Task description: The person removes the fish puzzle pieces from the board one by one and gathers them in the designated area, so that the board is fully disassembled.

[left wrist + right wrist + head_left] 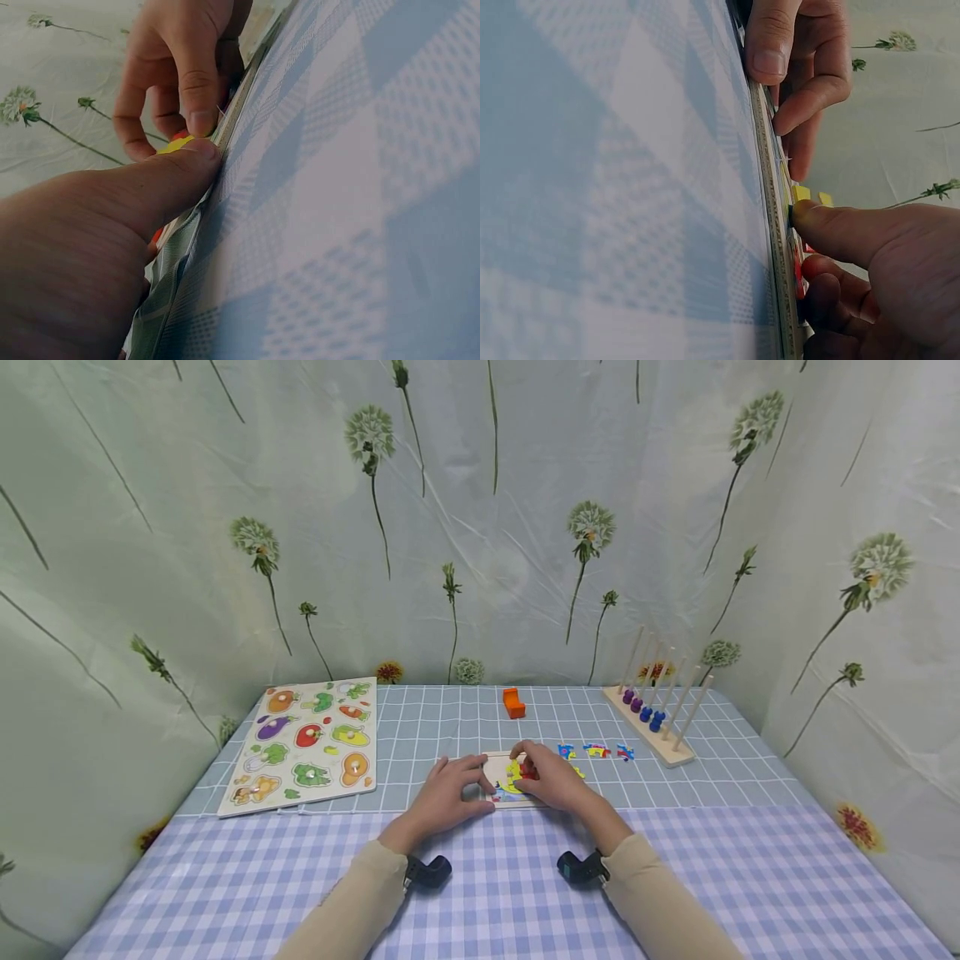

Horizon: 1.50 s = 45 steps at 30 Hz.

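A small wooden jigsaw board (pixel 501 787) lies on the table between my hands. My left hand (pixel 467 782) holds its left side, with the thumb (pixel 187 161) against the near edge and curled fingers (pixel 802 97) on top. My right hand (pixel 529 772) is curled over the board's right part. Its thumb (pixel 817 225) and fingers pinch a red and yellow puzzle piece (pixel 801 193) sitting in the board. Most of that piece is hidden under the fingers. Three loose coloured pieces (pixel 596 749) lie on the cloth just right of the board.
A vegetable peg puzzle (pixel 307 743) lies at the left. An orange block (pixel 513 702) stands behind the board. A wooden rod rack with purple and blue beads (pixel 660 714) stands at the right. Flowered curtains close in three sides of the checked tablecloth (pixel 480 893).
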Tool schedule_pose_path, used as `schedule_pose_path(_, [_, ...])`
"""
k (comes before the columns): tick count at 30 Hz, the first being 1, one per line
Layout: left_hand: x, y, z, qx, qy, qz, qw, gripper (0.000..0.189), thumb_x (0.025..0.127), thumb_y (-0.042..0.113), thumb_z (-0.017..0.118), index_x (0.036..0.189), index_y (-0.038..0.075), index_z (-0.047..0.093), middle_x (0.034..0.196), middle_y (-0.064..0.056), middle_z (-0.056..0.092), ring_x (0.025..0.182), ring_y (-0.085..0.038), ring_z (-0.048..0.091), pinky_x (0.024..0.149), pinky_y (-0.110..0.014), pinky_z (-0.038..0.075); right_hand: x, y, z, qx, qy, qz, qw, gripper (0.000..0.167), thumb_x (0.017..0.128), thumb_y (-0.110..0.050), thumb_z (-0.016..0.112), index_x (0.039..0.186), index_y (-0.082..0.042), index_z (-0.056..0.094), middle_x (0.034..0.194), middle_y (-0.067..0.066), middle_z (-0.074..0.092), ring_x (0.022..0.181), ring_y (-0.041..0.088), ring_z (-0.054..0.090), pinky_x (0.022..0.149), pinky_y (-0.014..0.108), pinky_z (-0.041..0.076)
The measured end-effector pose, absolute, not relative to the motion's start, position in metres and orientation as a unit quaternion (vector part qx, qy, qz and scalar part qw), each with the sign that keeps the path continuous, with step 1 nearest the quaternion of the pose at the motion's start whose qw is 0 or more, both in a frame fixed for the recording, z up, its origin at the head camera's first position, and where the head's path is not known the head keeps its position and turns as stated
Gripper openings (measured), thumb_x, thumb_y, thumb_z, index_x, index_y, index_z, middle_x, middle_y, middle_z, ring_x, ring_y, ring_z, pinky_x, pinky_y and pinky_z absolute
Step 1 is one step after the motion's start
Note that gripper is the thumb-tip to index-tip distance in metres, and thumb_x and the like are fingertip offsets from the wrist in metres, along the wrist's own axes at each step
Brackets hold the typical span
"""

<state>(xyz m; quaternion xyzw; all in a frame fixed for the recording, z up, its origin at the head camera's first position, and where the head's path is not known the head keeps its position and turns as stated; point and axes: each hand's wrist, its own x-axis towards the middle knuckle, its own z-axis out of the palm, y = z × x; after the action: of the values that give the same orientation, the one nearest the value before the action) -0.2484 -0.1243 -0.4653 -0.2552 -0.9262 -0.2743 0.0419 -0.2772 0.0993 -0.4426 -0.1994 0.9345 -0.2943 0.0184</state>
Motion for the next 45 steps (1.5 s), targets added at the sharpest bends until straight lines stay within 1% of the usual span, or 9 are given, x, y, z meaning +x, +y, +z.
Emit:
schedule_pose_path(7, [-0.249,-0.125,-0.465,-0.256,-0.927,-0.271,0.041,0.015,0.086,0.039,0.077,0.094,0.029,0.071,0.153,-0.005,0.050,0.146,-0.027,0.042,0.122,-0.065,0.016,-0.274,0.100,-0.438,-0.204,0.934,-0.292,0.033,0.038,0.088,-0.016,0.076,0.117,-0.023,0.052,0.090,-0.003,0.062,0.076,0.012,0.054,0.071,0.029,0.048])
schedule_pose_path(11, [-0.248,-0.125,-0.465,-0.259,-0.925,-0.274,0.042,0.014,0.086,0.039,0.077,0.094,0.029,0.071,0.152,-0.005,0.051,0.146,-0.027,0.042,0.121,-0.066,0.016,-0.274,0.102,-0.437,-0.205,0.929,-0.306,0.045,0.035,0.091,-0.014,0.073,0.117,-0.023,0.051,0.092,-0.001,0.064,0.077,0.013,0.056,0.074,0.031,0.050])
schedule_pose_path(17, [-0.248,-0.125,-0.464,-0.261,-0.925,-0.271,0.043,0.014,0.086,0.038,0.077,0.094,0.028,0.071,0.152,-0.006,0.051,0.145,-0.028,0.043,0.121,-0.066,0.017,-0.275,0.106,-0.435,-0.210,0.917,-0.334,0.068,0.030,0.095,-0.011,0.067,0.119,-0.022,0.051,0.092,0.000,0.062,0.077,0.013,0.055,0.072,0.028,0.048])
schedule_pose_path(23, [-0.247,-0.125,-0.463,-0.260,-0.925,-0.275,0.041,0.014,0.086,0.038,0.077,0.094,0.028,0.071,0.153,-0.006,0.050,0.145,-0.028,0.043,0.121,-0.066,0.016,-0.277,0.111,-0.433,-0.223,0.906,-0.352,0.072,0.029,0.095,-0.010,0.065,0.119,-0.020,0.051,0.092,0.001,0.061,0.075,0.014,0.055,0.069,0.026,0.047])
schedule_pose_path(27, [-0.248,-0.125,-0.463,-0.262,-0.923,-0.277,0.044,0.014,0.086,0.037,0.077,0.094,0.028,0.071,0.152,-0.007,0.051,0.145,-0.029,0.043,0.120,-0.067,0.017,-0.279,0.115,-0.430,-0.215,0.899,-0.373,0.080,0.030,0.096,-0.011,0.065,0.121,-0.020,0.051,0.093,0.002,0.060,0.075,0.016,0.054,0.068,0.027,0.047])
schedule_pose_path(32, [-0.247,-0.125,-0.464,-0.258,-0.924,-0.280,0.040,0.013,0.086,0.038,0.077,0.093,0.028,0.071,0.152,-0.006,0.051,0.145,-0.028,0.043,0.121,-0.066,0.016,-0.282,0.122,-0.427,-0.192,0.904,-0.377,0.069,0.030,0.095,-0.012,0.066,0.120,-0.018,0.052,0.091,0.003,0.060,0.077,0.016,0.054,0.069,0.026,0.047])
schedule_pose_path(36, [-0.248,-0.125,-0.466,-0.255,-0.924,-0.282,0.037,0.013,0.086,0.038,0.077,0.093,0.029,0.071,0.152,-0.004,0.051,0.146,-0.027,0.042,0.122,-0.065,0.015,-0.285,0.132,-0.424,-0.174,0.905,-0.383,0.058,0.029,0.095,-0.010,0.065,0.119,-0.015,0.051,0.090,0.005,0.058,0.077,0.017,0.053,0.067,0.025,0.046])
schedule_pose_path(41, [-0.247,-0.125,-0.466,-0.256,-0.924,-0.283,0.040,0.013,0.085,0.037,0.078,0.093,0.029,0.071,0.153,-0.005,0.051,0.145,-0.027,0.042,0.122,-0.065,0.015,-0.289,0.145,-0.421,-0.156,0.899,-0.405,0.065,0.028,0.096,-0.008,0.063,0.120,-0.011,0.050,0.095,0.009,0.058,0.073,0.019,0.057,0.063,0.024,0.054])
schedule_pose_path(45, [-0.247,-0.125,-0.465,-0.257,-0.924,-0.282,0.041,0.013,0.085,0.037,0.078,0.093,0.029,0.071,0.153,-0.005,0.050,0.146,-0.027,0.042,0.122,-0.065,0.014,-0.293,0.155,-0.419,-0.147,0.894,-0.417,0.071,0.029,0.096,-0.005,0.062,0.122,-0.007,0.050,0.101,0.012,0.058,0.074,0.019,0.060,0.063,0.027,0.059])
